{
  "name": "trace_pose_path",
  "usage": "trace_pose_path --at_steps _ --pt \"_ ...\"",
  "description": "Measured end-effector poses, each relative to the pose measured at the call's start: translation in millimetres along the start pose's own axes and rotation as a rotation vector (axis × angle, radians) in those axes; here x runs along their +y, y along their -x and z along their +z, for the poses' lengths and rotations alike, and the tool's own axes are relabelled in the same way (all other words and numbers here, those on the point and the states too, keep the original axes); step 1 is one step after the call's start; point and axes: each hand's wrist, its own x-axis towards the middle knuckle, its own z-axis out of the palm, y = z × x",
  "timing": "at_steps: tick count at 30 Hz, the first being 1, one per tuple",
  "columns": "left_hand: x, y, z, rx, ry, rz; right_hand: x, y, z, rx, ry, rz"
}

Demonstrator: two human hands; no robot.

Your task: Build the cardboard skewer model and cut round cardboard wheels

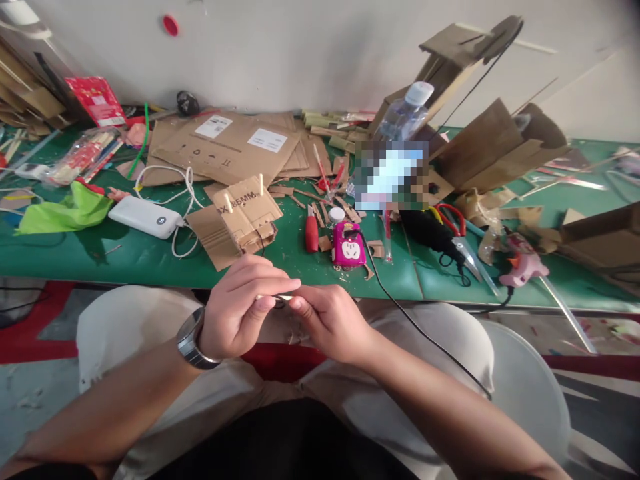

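My left hand (pixel 243 307), with a watch at the wrist, and my right hand (pixel 333 320) meet over my lap, just in front of the table edge. Between their fingertips they pinch a short, thin pale stick (pixel 283 298), with a bit of black cord beside it. The fingers cover most of both. Just beyond my left hand stands a small cardboard box (pixel 246 212) with two pale pegs sticking up from its top. A dark cord shows at the box's near side and runs down behind my left hand.
On the green table (pixel 287 267) are a red-handled tool (pixel 311 233), a magenta socket block (pixel 349 248), a white power bank (pixel 146 217), scissors (pixel 463 240) and a pink glue gun (pixel 524 269). Behind lie flat cardboard (pixel 215 150), a plastic bottle (pixel 405 113) and cardboard structures (pixel 495 143). A black cable (pixel 425 323) crosses my right leg.
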Motion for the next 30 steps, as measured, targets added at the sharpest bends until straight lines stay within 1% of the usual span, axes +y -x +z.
trace_pose_path --at_steps 7,15,19,21,24,26,28,30 --pt "0 2 3.5 -0.003 -0.051 0.021 -5 0 -4 -0.01 0.032 0.101" --pt "2 4 4.2 -0.03 -0.041 0.022 -8 2 -4 -0.039 0.02 0.105" --pt "4 4 6.1 -0.023 -0.026 0.019 -7 2 -1 -0.054 -0.011 0.114" --pt "5 5 8.2 0.011 0.003 -0.03 -7 1 0 -0.047 -0.037 0.107" --pt "5 5 11.4 0.092 0.104 -0.174 -6 0 3 -0.039 -0.116 0.07" --pt "4 5 12.4 0.143 0.178 -0.24 -6 -1 3 -0.049 -0.174 0.042" --pt "2 5 12.3 0.158 0.257 -0.266 -6 -1 3 -0.055 -0.196 0.023" --pt "-1 6 11.6 0.145 0.346 -0.283 -5 -1 4 -0.047 -0.179 0.001"
